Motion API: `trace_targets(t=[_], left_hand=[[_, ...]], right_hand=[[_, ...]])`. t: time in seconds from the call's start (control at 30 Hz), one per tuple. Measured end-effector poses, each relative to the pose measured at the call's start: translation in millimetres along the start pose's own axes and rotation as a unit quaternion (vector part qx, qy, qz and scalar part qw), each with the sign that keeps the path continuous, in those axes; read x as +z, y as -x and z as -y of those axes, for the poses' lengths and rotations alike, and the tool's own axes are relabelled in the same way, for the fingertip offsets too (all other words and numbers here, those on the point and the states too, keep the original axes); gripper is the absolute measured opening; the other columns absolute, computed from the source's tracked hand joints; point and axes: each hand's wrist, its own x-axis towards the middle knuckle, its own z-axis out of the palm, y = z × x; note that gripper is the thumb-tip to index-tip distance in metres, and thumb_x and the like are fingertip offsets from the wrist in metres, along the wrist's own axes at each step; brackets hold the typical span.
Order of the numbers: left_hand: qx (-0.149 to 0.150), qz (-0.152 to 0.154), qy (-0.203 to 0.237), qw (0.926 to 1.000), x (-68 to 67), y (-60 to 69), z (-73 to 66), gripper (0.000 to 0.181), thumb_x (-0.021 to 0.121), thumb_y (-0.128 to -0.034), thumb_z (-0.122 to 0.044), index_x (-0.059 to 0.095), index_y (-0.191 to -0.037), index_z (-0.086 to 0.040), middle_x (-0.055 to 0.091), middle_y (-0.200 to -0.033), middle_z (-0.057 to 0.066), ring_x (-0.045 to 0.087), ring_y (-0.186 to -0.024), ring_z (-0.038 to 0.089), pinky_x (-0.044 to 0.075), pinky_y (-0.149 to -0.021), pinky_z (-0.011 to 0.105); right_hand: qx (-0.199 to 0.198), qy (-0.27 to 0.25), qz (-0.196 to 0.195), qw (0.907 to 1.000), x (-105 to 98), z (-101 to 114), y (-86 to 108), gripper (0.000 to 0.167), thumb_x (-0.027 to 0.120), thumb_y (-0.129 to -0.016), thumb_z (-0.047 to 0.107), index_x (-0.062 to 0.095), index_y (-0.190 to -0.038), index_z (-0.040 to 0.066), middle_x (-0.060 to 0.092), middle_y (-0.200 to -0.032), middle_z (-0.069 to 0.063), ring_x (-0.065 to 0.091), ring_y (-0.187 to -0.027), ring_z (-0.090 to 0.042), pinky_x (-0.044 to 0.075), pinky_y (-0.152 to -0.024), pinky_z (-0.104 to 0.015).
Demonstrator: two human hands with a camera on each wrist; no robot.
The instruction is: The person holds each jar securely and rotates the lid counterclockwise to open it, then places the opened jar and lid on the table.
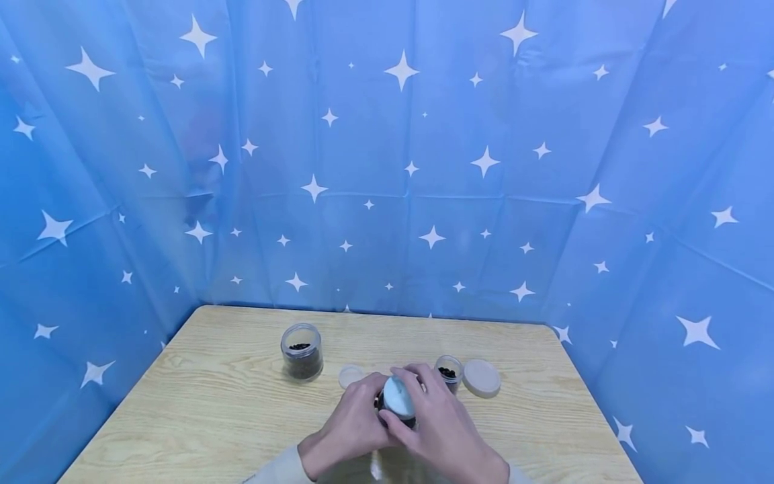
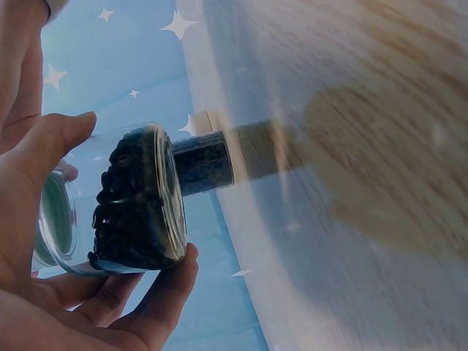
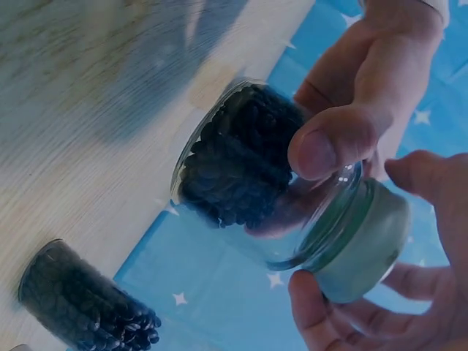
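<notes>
A clear glass jar [image 3: 241, 161], partly filled with dark beans, is tipped in the right wrist view. My left hand [image 1: 357, 413] grips it round its side; the thumb and fingers also show on its glass in the left wrist view. At the mouth sits a pale blue-green lid [image 1: 398, 396]. The fingertips of my right hand [image 1: 441, 417] hold that lid by its rim. Whether the lid is threaded on, I cannot tell. In the head view the hands cover most of the jar.
Toward the back left of the wooden table [image 1: 242, 403] stands a larger uncovered jar [image 1: 302, 359] of dark contents. Beyond my right hand is a small uncovered jar [image 1: 449, 373] of dark beans, beside a large whitish lid [image 1: 482, 378]. A smaller white lid [image 1: 351, 375] lies beyond my left hand.
</notes>
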Motion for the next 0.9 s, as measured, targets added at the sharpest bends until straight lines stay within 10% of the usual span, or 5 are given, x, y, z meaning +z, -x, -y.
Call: trace_targets(t=[0.9], left_hand=[[-0.01,0.008,0.012,0.9999,2.3,-0.4,1.9,0.065,0.107,-0.0789,-0.036,0.077,-0.134,-0.017,0.08,-0.115,-0.006,0.068,-0.098,-0.004,0.062,-0.083,0.019]], right_hand=[[0.0,-0.066,0.041,0.997,-2.5,-9.4,3.0,0.054,0.094,-0.1,0.032,0.073,-0.148,0.018,0.07,-0.137,-0.001,0.071,-0.113,-0.013,0.067,-0.087,-0.029]])
